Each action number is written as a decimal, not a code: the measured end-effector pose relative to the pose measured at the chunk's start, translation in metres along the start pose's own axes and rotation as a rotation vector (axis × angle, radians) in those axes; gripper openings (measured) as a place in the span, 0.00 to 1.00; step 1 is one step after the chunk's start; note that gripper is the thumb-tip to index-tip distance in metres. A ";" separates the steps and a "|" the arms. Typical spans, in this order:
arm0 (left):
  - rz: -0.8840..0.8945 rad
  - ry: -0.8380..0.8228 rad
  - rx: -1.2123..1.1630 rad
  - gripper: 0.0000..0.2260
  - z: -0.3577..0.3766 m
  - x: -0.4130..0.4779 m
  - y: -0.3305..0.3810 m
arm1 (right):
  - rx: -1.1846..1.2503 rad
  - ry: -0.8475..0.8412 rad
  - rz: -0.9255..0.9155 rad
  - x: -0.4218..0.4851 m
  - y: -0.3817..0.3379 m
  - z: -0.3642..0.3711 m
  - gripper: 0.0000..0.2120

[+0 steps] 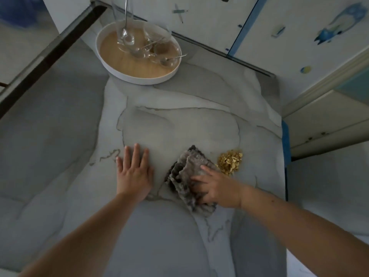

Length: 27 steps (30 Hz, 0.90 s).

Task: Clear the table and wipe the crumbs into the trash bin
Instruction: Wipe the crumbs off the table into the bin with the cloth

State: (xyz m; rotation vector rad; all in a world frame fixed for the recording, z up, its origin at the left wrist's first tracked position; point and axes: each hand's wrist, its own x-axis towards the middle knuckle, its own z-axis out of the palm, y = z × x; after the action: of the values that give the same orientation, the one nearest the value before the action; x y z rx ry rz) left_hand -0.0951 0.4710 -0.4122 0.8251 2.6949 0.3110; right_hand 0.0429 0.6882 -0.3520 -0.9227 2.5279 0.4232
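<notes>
Crumbs (pixel 230 161) sit heaped at about four o'clock on the marble table (pixel 179 120), just beside the grey cloth (pixel 189 176). The right hand (pixel 216 187) presses the cloth with curled fingers; the left hand (pixel 134 172) lies flat, fingers together. A tray (pixel 111 65) of glassware stands at eleven o'clock.

One head-worn view looks steeply down, close over the table (pixel 179 120).

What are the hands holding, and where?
The right hand presses and grips the grey cloth at its near end, beside the crumbs. The left hand holds nothing; it rests flat on the table.
</notes>
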 end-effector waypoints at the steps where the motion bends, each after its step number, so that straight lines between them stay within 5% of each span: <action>1: -0.012 0.006 -0.012 0.31 0.001 0.000 0.005 | -0.011 0.016 0.010 -0.003 0.007 0.002 0.13; 5: -0.046 0.013 0.002 0.33 0.007 -0.005 0.026 | -0.038 0.109 0.106 -0.024 0.033 0.011 0.13; 12: -0.130 -0.013 0.030 0.27 0.004 0.003 0.050 | 0.211 0.580 0.329 -0.036 0.048 0.002 0.23; 20: -0.085 0.032 0.036 0.34 0.007 0.010 0.053 | 0.184 0.782 0.533 -0.001 0.079 -0.031 0.24; 24: -0.092 0.031 0.065 0.30 0.007 0.008 0.051 | 0.245 0.667 0.563 0.071 0.101 -0.064 0.22; 27: -0.077 0.073 0.094 0.28 0.009 0.014 0.048 | 0.305 0.369 0.543 0.128 0.121 -0.081 0.22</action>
State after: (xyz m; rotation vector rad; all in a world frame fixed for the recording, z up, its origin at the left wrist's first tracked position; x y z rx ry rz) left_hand -0.0786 0.5191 -0.4095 0.7470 2.8194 0.2021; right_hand -0.1486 0.6744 -0.3262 -0.1998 3.0569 0.0065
